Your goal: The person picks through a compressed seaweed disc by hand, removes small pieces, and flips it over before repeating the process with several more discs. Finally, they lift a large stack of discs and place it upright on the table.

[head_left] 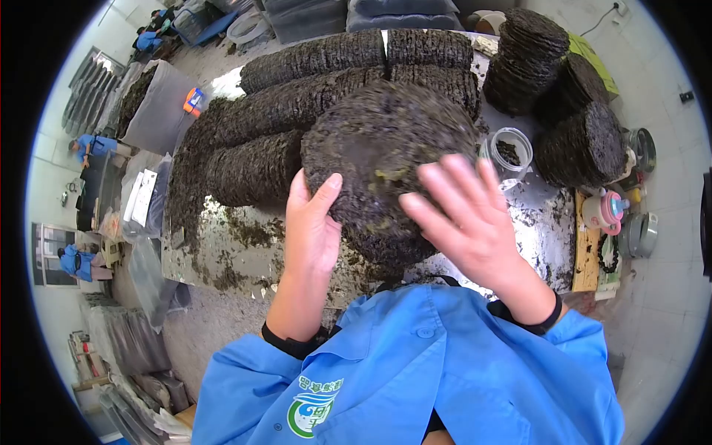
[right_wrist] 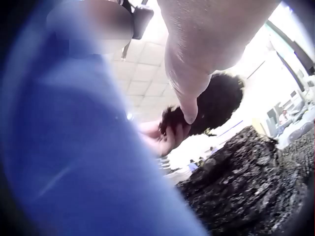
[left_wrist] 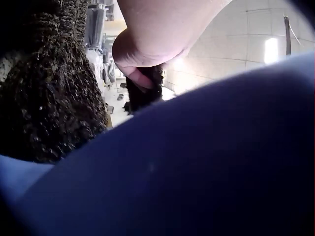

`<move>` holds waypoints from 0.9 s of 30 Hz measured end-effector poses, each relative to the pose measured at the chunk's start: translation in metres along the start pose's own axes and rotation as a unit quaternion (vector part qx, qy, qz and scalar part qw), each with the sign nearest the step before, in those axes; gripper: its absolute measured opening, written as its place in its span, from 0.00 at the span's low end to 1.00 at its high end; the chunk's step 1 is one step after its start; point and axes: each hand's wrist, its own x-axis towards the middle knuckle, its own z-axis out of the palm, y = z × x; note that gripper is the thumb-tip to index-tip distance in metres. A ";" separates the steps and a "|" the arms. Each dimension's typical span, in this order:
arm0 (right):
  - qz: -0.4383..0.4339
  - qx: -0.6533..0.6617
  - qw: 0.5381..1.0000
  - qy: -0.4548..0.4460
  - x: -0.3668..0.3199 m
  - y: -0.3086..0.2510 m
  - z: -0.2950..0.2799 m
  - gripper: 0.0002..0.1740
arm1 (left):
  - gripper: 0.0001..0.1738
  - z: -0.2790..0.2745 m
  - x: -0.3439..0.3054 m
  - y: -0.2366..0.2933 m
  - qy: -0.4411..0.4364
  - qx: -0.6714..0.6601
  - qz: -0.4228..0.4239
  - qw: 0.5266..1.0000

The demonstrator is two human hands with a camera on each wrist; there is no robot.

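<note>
My left hand (head_left: 314,231) grips the near left edge of a round, dark dried-seaweed cake (head_left: 363,148), thumb on the upper face. The cake is held up over the table, with a greenish-yellow patch near its middle. My right hand (head_left: 475,226), blurred, has its fingers spread and straight over the cake's right side. In the left wrist view, the left hand (left_wrist: 152,34) is seen from the wrist, fingers curled at the dark cake (left_wrist: 143,96). The right wrist view has the right hand (right_wrist: 206,44) against the cake (right_wrist: 219,103). Below lies more dark seaweed (head_left: 393,248).
Long rows of stacked seaweed cakes (head_left: 297,96) lie across the metal table (head_left: 530,237), with loose flakes about. A clear jar (head_left: 512,152) stands at right, near upright stacks (head_left: 523,63). A pink-lidded cup (head_left: 610,210) sits at the right edge. Other people work at far left.
</note>
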 end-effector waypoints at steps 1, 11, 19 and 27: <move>-0.048 0.002 0.998 -0.028 0.008 0.002 0.001 0.27 | 0.21 0.009 -0.006 0.002 -0.012 -0.028 -0.020 0.999; 0.407 0.624 0.573 0.341 -0.009 0.049 0.027 0.01 | 0.36 -0.080 0.028 -0.001 -0.022 0.335 0.141 0.931; 0.498 0.652 0.495 0.287 -0.027 0.047 0.070 0.04 | 0.41 -0.079 0.045 -0.061 -0.048 0.495 0.086 0.863; 0.475 0.646 0.544 0.248 -0.025 0.060 0.093 0.01 | 0.45 -0.083 -0.008 -0.078 -0.038 0.473 0.078 0.877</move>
